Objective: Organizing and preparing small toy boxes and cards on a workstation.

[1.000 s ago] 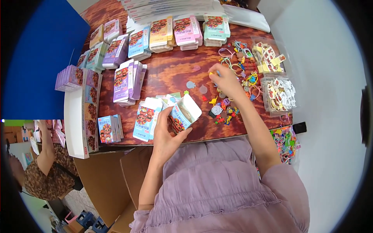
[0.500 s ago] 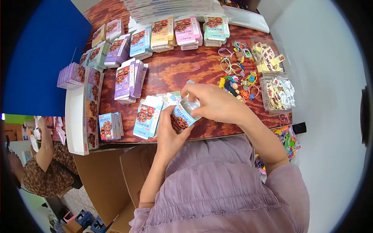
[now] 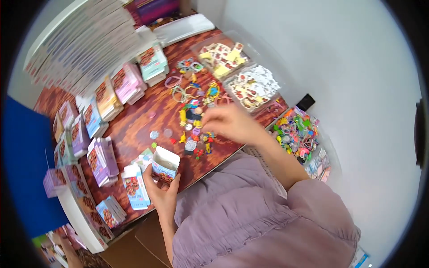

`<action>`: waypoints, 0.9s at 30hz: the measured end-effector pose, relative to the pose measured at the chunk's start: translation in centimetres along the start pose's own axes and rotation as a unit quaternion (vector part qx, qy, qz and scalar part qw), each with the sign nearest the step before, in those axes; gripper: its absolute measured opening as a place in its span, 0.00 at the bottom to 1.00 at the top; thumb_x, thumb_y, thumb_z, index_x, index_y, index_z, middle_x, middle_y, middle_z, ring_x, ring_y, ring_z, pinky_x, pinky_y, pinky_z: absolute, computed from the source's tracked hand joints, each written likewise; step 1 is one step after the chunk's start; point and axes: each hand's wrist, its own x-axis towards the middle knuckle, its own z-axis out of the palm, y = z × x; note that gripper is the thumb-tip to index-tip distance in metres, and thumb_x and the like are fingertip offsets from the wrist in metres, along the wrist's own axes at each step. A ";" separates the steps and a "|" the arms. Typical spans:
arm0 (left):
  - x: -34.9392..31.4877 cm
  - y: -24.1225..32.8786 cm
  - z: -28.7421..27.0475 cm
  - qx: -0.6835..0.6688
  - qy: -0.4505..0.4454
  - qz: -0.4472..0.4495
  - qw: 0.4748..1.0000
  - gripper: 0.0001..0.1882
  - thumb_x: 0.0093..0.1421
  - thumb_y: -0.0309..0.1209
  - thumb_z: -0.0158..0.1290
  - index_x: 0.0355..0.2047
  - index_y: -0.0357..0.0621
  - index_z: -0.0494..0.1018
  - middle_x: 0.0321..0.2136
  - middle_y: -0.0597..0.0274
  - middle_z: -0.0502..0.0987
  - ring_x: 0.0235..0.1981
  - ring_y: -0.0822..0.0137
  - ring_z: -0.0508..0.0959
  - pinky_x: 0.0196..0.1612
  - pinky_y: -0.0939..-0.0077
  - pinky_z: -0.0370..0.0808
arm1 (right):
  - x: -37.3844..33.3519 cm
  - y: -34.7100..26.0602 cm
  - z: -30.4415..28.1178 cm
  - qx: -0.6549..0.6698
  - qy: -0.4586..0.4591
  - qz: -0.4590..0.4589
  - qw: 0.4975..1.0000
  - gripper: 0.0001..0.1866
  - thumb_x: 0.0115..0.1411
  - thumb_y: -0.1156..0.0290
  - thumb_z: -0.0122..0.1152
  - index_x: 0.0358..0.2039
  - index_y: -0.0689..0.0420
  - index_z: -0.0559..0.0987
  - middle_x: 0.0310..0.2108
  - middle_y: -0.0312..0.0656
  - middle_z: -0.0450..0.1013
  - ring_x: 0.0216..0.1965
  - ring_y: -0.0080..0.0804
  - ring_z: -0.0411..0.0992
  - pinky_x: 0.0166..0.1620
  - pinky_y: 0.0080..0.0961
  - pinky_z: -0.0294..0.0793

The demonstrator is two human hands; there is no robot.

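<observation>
standing by the table (image 3: 134,123). l hand (image 3: 161,195): thumb & fingers clamped on a box (image 3: 163,173) from both sides, near table's front edge. box has open end up, printed face twd the body, tilted a bit; long axis foreshortened, can't tell exact lean.

r hand (image 3: 230,123) over r side of the trinkets (image 3: 191,145), fingers curled, blurred; can't tell if tips meet or grip anything.

main relation: trinkets lie betw the two hands, in a loose scatter w/ no one long axis. nearest bits just l of r fingertips. box mouth is farther off from those tips, to the l & a bit twd the body, across the pile. r hand is clearly the nearer one to the trinkets.

also: blue cartons (image 3: 135,190) just l of l hand, purple boxes (image 3: 102,161) further l. paper cutouts (image 3: 255,85) beyond r hand. bagged trinkets (image 3: 297,136) off table's r edge.
</observation>
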 end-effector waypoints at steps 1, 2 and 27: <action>0.2 0.0 0.3 0.027 -0.013 0.014 0.999 0.40 0.47 0.20 0.67 0.60 0.36 0.61 0.48 0.58 0.66 0.47 0.67 0.70 0.46 0.73 0.77 | -0.9 1.9 -2.6 0.019 0.080 0.070 0.994 0.07 0.58 0.71 0.60 0.33 0.61 0.79 0.26 0.43 0.76 0.28 0.29 0.74 0.36 0.29 0.73; 0.4 0.1 0.6 0.056 -0.021 0.027 0.998 0.40 0.47 0.21 0.67 0.60 0.37 0.61 0.48 0.58 0.68 0.47 0.68 0.71 0.46 0.72 0.77 | -1.7 2.6 -5.6 -0.086 0.160 0.101 0.978 0.08 0.57 0.70 0.60 0.34 0.61 0.79 0.27 0.44 0.77 0.29 0.34 0.75 0.36 0.30 0.73; 1.3 1.2 2.1 0.090 -0.028 0.020 0.995 0.39 0.48 0.22 0.67 0.60 0.36 0.62 0.50 0.57 0.68 0.49 0.66 0.72 0.48 0.69 0.77 | -4.7 11.9 -16.4 0.105 0.272 0.234 0.927 0.09 0.63 0.65 0.63 0.29 0.57 0.81 0.22 0.31 0.75 0.21 0.13 0.68 0.24 0.13 0.64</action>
